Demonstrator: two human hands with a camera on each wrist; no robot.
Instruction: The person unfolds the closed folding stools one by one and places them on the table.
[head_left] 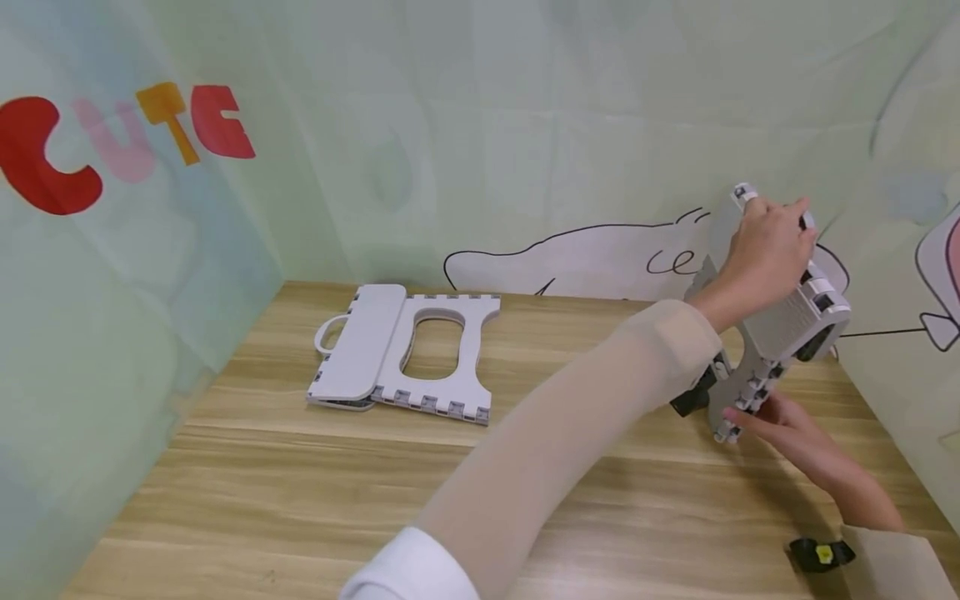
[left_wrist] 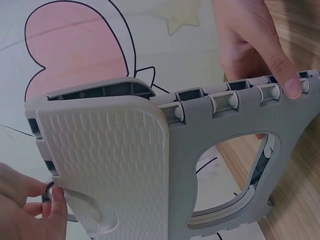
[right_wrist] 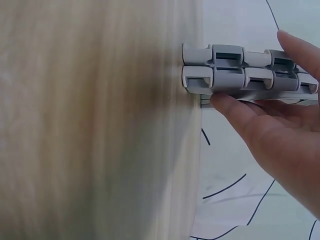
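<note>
A grey and white folding step stool (head_left: 787, 321), folded flat, stands tilted on end above the right side of the table. At its top, my left hand (head_left: 772, 250) pinches the carry handle; in the left wrist view the fingers of that hand (left_wrist: 35, 210) curl round the thin loop beside the textured seat panel (left_wrist: 107, 155). Lower down, my right hand (head_left: 795, 437) grips the hinged leg edge. Its thumb lies on the hinges (left_wrist: 270, 92), its other fingers behind. The right wrist view shows this hand (right_wrist: 280, 130) around the hinged end (right_wrist: 240, 70), close to the tabletop.
A second folding stool (head_left: 442, 387) lies folded flat on the wooden table (head_left: 315, 500), toward the back left, its handle loop (head_left: 324, 333) pointing left. Printed cloth walls (head_left: 487, 150) rise along the table's back and sides. A dark strap (head_left: 821, 554) sits by the right sleeve.
</note>
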